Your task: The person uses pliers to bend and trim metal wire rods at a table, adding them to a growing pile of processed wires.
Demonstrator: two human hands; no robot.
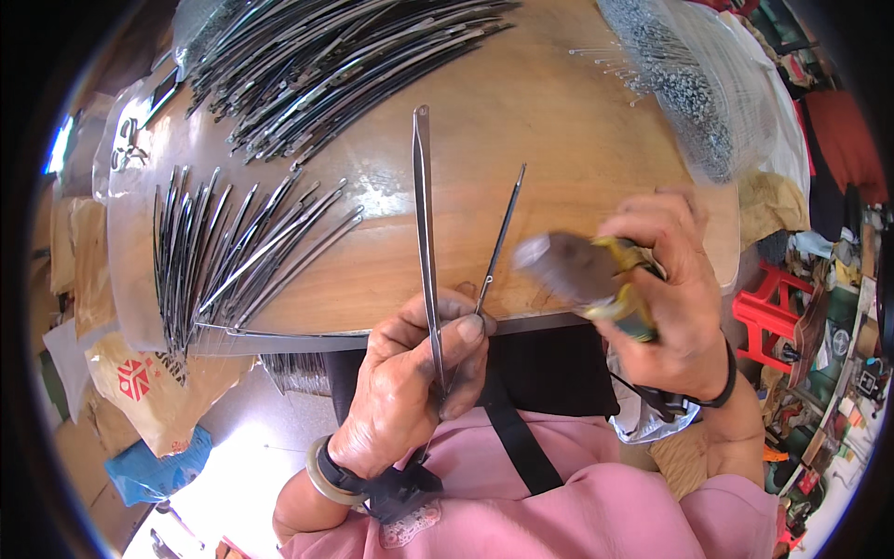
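Observation:
My left hand (410, 359) is closed near the table's front edge, pinching a long flat metal strip (425, 205) that stands up with a small hole at its top end. The same fingers hold a thin dark rod (505, 224), which slants up to the right and has a small ring partway along. The lower ends of both are partly hidden by the fingers. To the right, my right hand (675, 279) grips pliers (568, 268) with yellow and dark green handles. Their head points left toward the rod, apart from it and blurred by motion.
A large heap of dark metal strips (354, 70) covers the back left of the wooden table (559, 121). A smaller fanned pile (251, 252) lies at the left. Thin looped-end wires (684, 102) fill a plastic bag at back right. A red stool (778, 312) stands beyond the right side.

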